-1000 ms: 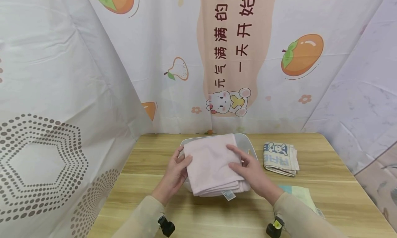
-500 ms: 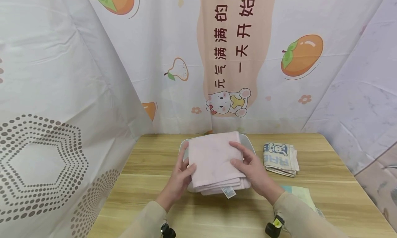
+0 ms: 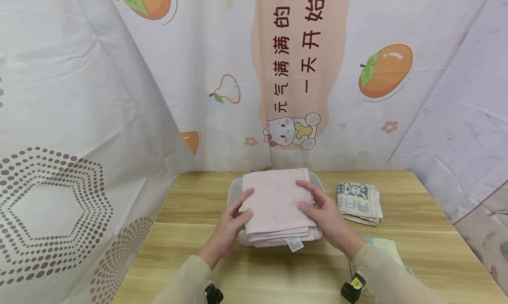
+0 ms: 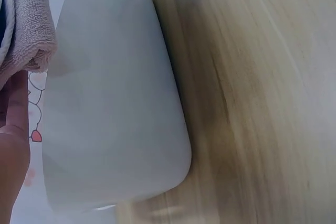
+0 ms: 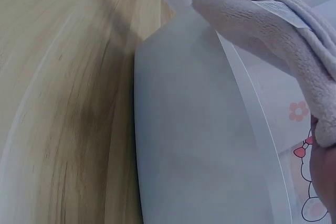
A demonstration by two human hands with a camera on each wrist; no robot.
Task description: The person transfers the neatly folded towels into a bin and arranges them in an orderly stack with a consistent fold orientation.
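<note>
A folded pink towel, several layers thick with a white label at its near edge, is held up between both hands. My left hand grips its left side, thumb on top. On the right side my right hand holds it, with thumb and fingertips on the upper face. Behind and below the towel stands a white plastic bin, mostly covered by it in the head view. Both wrist views show the towel above the rim of the bin.
A folded beige and blue towel lies on the wooden table right of the bin. Nearer, a yellow-green cloth is partly hidden by the right sleeve. A printed curtain hangs behind the table.
Both hands have carried the pink towel slightly to the right and turned it a little straighter. The left hand's fingers have shifted along its edge. The bin has shifted slightly left.
</note>
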